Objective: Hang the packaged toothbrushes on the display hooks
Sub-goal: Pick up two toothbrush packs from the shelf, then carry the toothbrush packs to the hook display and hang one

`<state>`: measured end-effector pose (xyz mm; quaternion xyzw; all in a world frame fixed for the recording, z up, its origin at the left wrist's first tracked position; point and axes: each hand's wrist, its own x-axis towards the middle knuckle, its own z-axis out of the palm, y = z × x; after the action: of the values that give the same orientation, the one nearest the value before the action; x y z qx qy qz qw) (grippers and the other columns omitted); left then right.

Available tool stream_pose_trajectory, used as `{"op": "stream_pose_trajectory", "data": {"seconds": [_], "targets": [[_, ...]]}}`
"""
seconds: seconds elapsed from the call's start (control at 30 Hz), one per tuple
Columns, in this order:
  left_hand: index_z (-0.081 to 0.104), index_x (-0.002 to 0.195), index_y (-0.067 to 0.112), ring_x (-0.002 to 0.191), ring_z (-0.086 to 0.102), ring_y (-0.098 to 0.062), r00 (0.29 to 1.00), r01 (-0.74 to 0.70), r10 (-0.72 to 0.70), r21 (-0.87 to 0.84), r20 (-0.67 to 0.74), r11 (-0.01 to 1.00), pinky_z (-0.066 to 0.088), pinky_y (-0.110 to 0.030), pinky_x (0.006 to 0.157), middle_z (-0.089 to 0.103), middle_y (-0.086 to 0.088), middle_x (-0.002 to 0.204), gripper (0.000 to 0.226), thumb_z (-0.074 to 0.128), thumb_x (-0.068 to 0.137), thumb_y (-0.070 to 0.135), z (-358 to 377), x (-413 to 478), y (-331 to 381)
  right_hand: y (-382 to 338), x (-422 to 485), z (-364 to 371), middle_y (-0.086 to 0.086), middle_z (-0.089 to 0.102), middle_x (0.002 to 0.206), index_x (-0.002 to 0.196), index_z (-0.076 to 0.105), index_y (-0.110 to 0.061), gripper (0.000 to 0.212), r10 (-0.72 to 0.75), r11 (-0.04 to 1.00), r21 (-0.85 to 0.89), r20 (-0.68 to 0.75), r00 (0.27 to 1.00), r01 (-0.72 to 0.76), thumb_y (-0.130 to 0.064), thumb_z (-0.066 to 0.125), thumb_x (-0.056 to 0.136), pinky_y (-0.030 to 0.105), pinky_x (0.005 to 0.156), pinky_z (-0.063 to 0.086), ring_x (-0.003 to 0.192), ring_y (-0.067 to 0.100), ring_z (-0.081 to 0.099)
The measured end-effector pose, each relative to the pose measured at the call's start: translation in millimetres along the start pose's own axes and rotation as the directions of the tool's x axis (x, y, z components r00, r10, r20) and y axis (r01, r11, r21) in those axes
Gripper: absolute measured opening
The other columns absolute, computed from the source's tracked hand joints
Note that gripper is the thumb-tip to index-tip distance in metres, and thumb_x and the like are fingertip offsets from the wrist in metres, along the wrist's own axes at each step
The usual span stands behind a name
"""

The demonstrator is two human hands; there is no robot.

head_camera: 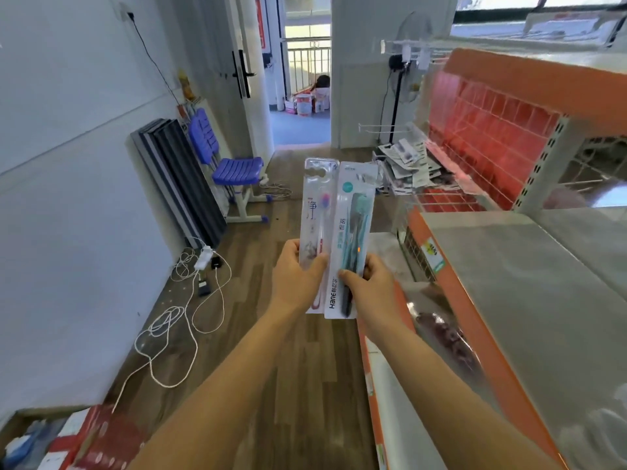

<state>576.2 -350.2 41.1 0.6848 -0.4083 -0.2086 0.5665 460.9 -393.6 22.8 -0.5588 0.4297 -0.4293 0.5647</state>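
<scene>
Two packs held up, one per hand, left of the rack.

Left hand [298,279] gripped the lower part of the red pack [317,212], thumb on the front, fingers curled behind. Right hand [369,283] gripped the teal pack [353,225] the same way, thumb across its front. Both packs stood upright, side by side, edges touching, hang-holes at the far end, over the wood floor. A bare wire hook [383,128] stuck out from the red grid rack [481,130], far right, well apart from the packs. More packs lay in a pile [407,161] under that hook. A grey shelf [526,266] was near right. A blue chair [237,167] and white cables [176,320] were on the left.
</scene>
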Motion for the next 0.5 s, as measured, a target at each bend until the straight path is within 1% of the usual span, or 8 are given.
{"op": "stream_pose_trajectory", "data": {"seconds": [0.03,0.07,0.13,0.2,0.27,0.33,0.43,0.5], "targets": [[0.050,0.106,0.017,0.080,0.063,-0.002,1.000,-0.016,0.016,0.014,0.017,1.000,0.051,-0.013,0.061,0.061,0.007,0.095,0.021,0.063,0.092,0.023,4,16,-3,1,17,4,0.006,0.067,0.103,0.109,0.058,-0.013,0.020,-0.006,1.000,-0.014,-0.022,1.000,0.006,-0.006,0.061,0.090,0.032,0.076,0.058,0.093,0.018,0.068],[0.050,0.105,0.017,0.078,0.063,-0.001,0.999,-0.032,0.031,0.021,0.029,0.999,0.050,-0.012,0.060,0.060,0.007,0.094,0.020,0.064,0.092,0.023,9,33,-7,2,33,8,0.004,0.066,0.103,0.109,0.057,-0.014,0.021,-0.012,1.000,-0.016,-0.041,0.999,0.011,-0.005,0.061,0.090,0.029,0.075,0.057,0.092,0.016,0.067],[0.050,0.103,0.018,0.081,0.063,-0.003,0.998,-0.048,0.047,0.010,0.043,0.999,0.052,-0.018,0.067,0.060,0.006,0.095,0.019,0.064,0.092,0.024,17,71,-15,5,68,18,0.003,0.065,0.105,0.109,0.054,-0.016,0.024,-0.011,1.000,-0.006,-0.087,0.996,0.011,-0.003,0.060,0.090,0.027,0.074,0.055,0.092,0.014,0.066],[0.049,0.100,0.021,0.083,0.063,-0.005,0.997,-0.047,0.047,0.003,0.063,0.999,0.054,-0.024,0.072,0.059,0.007,0.094,0.018,0.064,0.091,0.024,24,111,-22,8,105,29,0.002,0.064,0.104,0.106,0.053,-0.019,0.025,-0.001,1.000,-0.012,-0.139,0.990,-0.001,-0.002,0.059,0.089,0.031,0.076,0.056,0.093,0.015,0.066],[0.047,0.096,0.024,0.083,0.063,-0.007,0.994,-0.040,0.041,-0.006,0.105,0.999,0.055,-0.026,0.072,0.058,0.009,0.092,0.017,0.063,0.092,0.021,31,153,-25,8,142,40,0.002,0.065,0.103,0.103,0.053,-0.021,0.027,0.009,1.000,-0.018,-0.183,0.983,-0.013,-0.002,0.060,0.086,0.039,0.081,0.057,0.094,0.017,0.066],[0.046,0.094,0.026,0.086,0.064,-0.011,0.988,-0.040,0.041,-0.005,0.151,0.999,0.055,-0.027,0.073,0.058,0.008,0.093,0.018,0.062,0.092,0.019,39,193,-28,5,176,49,0.002,0.065,0.104,0.106,0.054,-0.020,0.029,0.018,1.000,-0.018,-0.214,0.977,-0.022,-0.001,0.059,0.084,0.044,0.084,0.057,0.095,0.018,0.066],[0.047,0.096,0.026,0.088,0.064,-0.012,0.973,-0.045,0.046,-0.011,0.224,0.999,0.055,-0.028,0.074,0.059,0.009,0.095,0.016,0.061,0.092,0.019,54,246,-31,1,222,57,0.001,0.065,0.108,0.111,0.053,-0.021,0.034,0.029,0.999,0.021,-0.256,0.966,-0.024,0.001,0.057,0.085,0.043,0.084,0.057,0.097,0.017,0.066],[0.048,0.097,0.026,0.085,0.063,-0.008,0.964,-0.035,0.041,-0.026,0.264,0.999,0.052,-0.023,0.067,0.059,0.011,0.094,0.014,0.060,0.093,0.019,67,274,-33,1,247,59,0.000,0.064,0.108,0.106,0.053,-0.027,0.033,0.031,0.999,0.032,-0.296,0.955,-0.022,0.000,0.058,0.086,0.042,0.083,0.057,0.097,0.016,0.065]]}}
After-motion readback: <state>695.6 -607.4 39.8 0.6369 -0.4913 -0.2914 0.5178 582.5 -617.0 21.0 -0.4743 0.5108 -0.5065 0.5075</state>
